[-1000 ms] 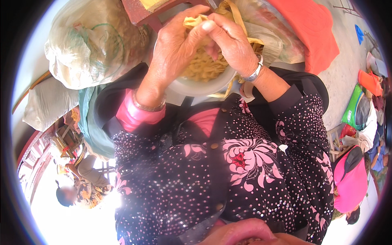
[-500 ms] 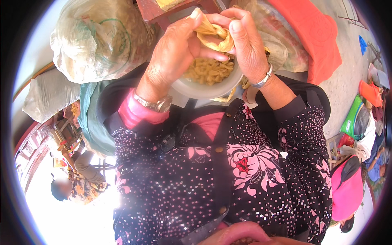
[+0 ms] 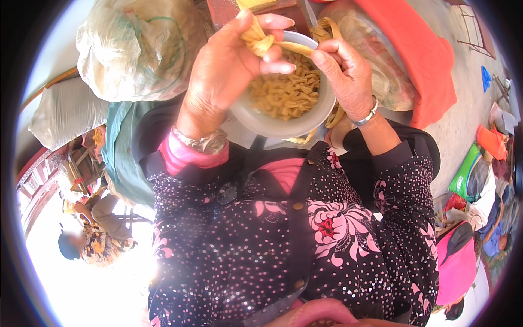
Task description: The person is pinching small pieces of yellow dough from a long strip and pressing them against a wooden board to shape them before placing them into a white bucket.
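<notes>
My left hand (image 3: 226, 71) grips the knotted end of a flat, pliable yellow strip (image 3: 297, 48) between thumb and fingers. The strip runs across to my right hand (image 3: 347, 73), whose thumb and forefinger pinch it. Both hands are closed on this one strip, over the rim of a pale round bowl (image 3: 283, 129). Many small yellowish knotted pieces (image 3: 286, 95) lie in the bowl. More of the yellow strip material (image 3: 327, 30) loops beyond my right hand, and some hangs down by the bowl's right side.
A bulging translucent sack (image 3: 136, 54) stands at the far left. Beyond the bowl is a red wooden stool (image 3: 223, 12). At the right, red cloth (image 3: 406, 49) lies over a clear bag (image 3: 376, 54). A person (image 3: 101, 229) sits at the left; a bright pink garment (image 3: 457, 267) is at the right.
My hands have moved apart: the loop between them has become a knot by my left hand, with the strip drawn out toward my right. More of the bowl's contents shows.
</notes>
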`<state>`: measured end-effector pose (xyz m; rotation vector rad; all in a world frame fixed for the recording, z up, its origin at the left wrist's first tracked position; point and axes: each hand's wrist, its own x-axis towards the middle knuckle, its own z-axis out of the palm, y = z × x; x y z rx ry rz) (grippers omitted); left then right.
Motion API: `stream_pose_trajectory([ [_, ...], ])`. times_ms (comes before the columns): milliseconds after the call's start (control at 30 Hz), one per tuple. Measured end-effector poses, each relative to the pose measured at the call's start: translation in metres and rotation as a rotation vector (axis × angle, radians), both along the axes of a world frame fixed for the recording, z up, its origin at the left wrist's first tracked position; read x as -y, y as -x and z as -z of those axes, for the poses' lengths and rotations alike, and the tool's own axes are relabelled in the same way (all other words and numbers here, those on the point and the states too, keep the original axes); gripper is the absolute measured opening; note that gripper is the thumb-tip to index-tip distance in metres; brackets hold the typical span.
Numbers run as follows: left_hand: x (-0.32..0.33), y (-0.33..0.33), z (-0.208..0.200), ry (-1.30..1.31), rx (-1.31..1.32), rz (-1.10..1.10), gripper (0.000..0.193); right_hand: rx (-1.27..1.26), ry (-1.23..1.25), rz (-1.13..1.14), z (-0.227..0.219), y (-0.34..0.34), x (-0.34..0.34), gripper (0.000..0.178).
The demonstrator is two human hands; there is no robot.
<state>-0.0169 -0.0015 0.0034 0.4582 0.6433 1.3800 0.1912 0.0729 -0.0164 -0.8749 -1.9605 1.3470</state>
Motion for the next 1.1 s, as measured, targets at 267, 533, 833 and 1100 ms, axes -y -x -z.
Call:
stream_pose_trajectory([
  [267,0.005,-0.021,-0.001,0.11,-0.711,-0.117,0.042,-0.007,0.068,-0.002,0.006,0.007,0.0,0.024],
  [533,0.002,-0.014,-0.003,0.167,-0.684,-0.187,0.019,0.016,0.16,-0.084,-0.001,0.018,0.009,0.021],
  [833,0.009,0.02,-0.013,0.052,-0.314,-0.271,0.009,0.034,-0.082,-0.189,-0.025,0.01,-0.008,0.023],
  [1100,-0.019,0.035,-0.042,-0.041,-0.347,-0.471,0.01,-0.081,-0.409,-0.06,-0.052,0.053,-0.048,0.021],
])
